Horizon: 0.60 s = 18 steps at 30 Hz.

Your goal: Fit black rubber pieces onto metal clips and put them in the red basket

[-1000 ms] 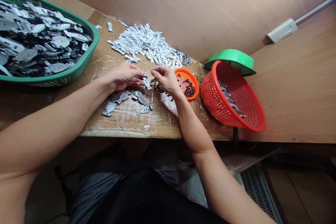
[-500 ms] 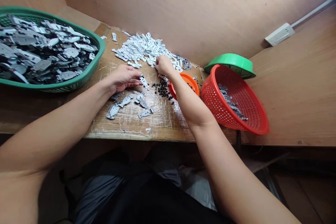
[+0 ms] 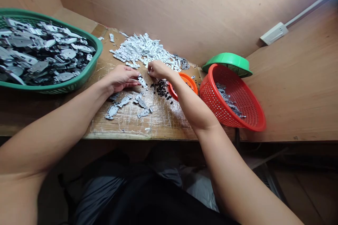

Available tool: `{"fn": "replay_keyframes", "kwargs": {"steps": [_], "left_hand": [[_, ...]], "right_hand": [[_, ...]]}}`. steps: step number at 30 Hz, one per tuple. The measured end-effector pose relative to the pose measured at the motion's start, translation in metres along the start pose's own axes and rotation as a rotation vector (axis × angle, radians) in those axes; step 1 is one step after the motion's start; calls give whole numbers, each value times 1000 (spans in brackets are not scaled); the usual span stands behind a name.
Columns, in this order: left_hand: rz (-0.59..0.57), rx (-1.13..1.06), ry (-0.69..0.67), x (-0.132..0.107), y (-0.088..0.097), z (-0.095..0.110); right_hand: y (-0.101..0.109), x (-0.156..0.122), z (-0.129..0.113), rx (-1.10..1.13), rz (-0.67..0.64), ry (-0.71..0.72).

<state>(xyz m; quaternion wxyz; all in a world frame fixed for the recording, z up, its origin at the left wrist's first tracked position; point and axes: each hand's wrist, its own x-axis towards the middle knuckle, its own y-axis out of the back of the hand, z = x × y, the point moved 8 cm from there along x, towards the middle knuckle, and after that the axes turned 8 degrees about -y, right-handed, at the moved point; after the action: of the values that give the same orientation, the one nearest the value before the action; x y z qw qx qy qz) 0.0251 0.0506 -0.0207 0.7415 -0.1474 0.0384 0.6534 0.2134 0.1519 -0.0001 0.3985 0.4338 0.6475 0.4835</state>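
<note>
My left hand (image 3: 121,77) lies on the wooden bench (image 3: 163,123), its fingers pinched on a small grey metal plate (image 3: 143,82). My right hand (image 3: 156,69) hovers just to its right, fingers curled closed at the near edge of a heap of white metal strips (image 3: 144,50); what they pinch is too small to make out. Below the hands lie several loose grey plates (image 3: 126,103) and a scatter of small black pieces (image 3: 162,89).
A small orange bowl (image 3: 190,81) sits under my right forearm. A red mesh basket (image 3: 237,105) with a few grey parts and a green lid (image 3: 227,61) stand to the right. A large green basket (image 3: 66,83) full of grey plates fills the left. A white power strip (image 3: 274,32) hangs on the wall.
My right hand went from beside the left hand up to the white strip heap, then drew back a little toward the left hand. The left hand kept hold of its plate.
</note>
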Motion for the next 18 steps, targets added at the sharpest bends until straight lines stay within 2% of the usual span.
{"fn": "replay_keyframes", "kwargs": {"steps": [3, 9, 14, 18], "left_hand": [[-3, 3, -10, 0, 1, 2], [-13, -4, -5, 1, -1, -1], [-12, -2, -15, 0, 0, 0], [-14, -5, -26, -1, -1, 2]], "right_hand": [[10, -5, 1, 92, 4, 8], [21, -22, 15, 373, 16, -77], [28, -29, 36, 180, 174, -130], [7, -33, 38, 42, 2, -38]]}}
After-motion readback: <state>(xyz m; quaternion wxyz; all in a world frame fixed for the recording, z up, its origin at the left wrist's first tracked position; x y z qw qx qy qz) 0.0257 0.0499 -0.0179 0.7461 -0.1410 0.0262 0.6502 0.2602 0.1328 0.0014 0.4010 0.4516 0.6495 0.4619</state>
